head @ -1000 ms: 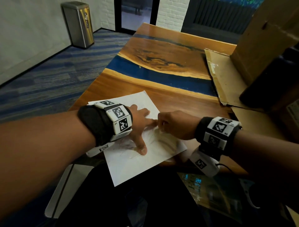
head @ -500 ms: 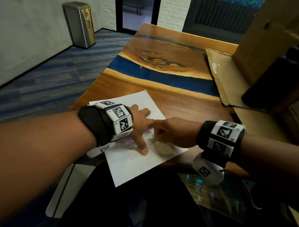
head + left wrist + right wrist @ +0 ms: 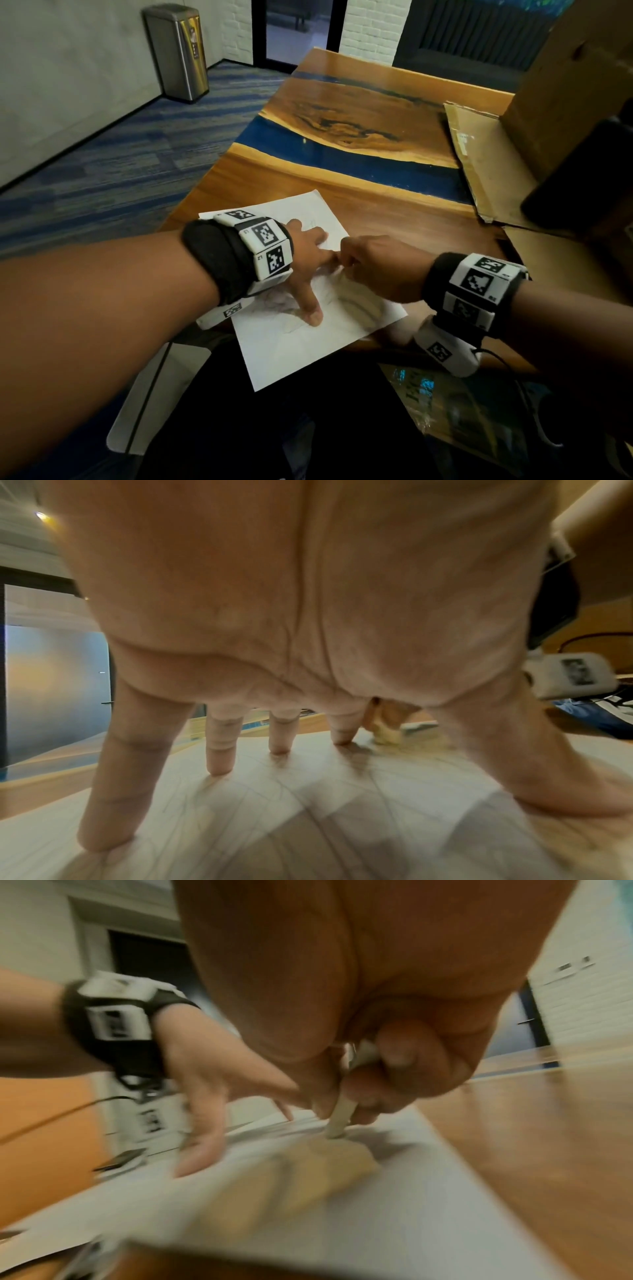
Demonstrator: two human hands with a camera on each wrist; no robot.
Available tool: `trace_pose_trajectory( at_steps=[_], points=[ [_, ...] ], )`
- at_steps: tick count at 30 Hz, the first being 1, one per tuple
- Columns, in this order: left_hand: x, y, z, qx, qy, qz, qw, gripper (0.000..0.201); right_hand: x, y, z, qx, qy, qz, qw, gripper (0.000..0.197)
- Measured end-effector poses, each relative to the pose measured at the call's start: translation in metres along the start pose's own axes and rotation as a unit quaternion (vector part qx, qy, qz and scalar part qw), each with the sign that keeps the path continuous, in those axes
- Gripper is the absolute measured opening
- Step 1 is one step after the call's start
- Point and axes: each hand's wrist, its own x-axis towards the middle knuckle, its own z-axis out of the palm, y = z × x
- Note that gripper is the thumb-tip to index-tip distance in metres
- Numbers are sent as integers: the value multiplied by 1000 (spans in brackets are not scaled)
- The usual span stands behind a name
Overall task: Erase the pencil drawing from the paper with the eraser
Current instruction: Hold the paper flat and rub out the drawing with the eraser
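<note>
A white paper point(image 3: 294, 356) with faint pencil lines lies at the near edge of the wooden table point(image 3: 394, 219). My left hand point(image 3: 310, 260) presses the sheet down with spread, straight fingers point(image 3: 219, 753) and the thumb. My right hand point(image 3: 373, 263) sits just right of it, fingers curled, pinching a pale eraser point(image 3: 339, 1121) whose tip touches the paper point(image 3: 377, 1191). The eraser point(image 3: 385, 735) also shows beyond the left index finger. In the head view the right hand hides the eraser.
Flattened cardboard point(image 3: 479, 164) and a large cardboard box point(image 3: 565, 96) stand at the table's right. A dark object point(image 3: 582, 185) lies beside them. A steel bin point(image 3: 178, 51) stands on the carpet far left. A plastic-wrapped packet point(image 3: 462, 411) lies below the table edge.
My right hand moved toward me half a second ago, then back away and close to the left index finger. The left hand has stayed pressed on the paper.
</note>
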Motion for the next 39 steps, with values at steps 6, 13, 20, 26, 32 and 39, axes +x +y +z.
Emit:
trace_pose_trajectory(
  at_steps=[6, 13, 20, 26, 32, 39],
  points=[
    [-2, 1, -1, -1, 1, 0, 1000, 121, -2, 1, -3, -1, -27, -15, 1000, 7],
    [-4, 3, -3, 0, 2, -5, 1000, 121, -17, -15, 5, 27, -82, -84, 993, 6],
    [0, 0, 1, -35, 10, -10, 999, 119, 1, 24, 0, -32, 31, 37, 998, 11],
    [-2, -3, 9, -52, -10, -10, 999, 134, -19, -12, 9, 14, -24, -36, 999, 14],
    [2, 0, 8, -36, -9, -15, 999, 136, -5, 4, 0, -15, 23, 36, 999, 14],
    [1, -1, 7, -52, -10, -7, 999, 135, -11, -10, 5, 34, -72, -43, 996, 10]
  ],
)
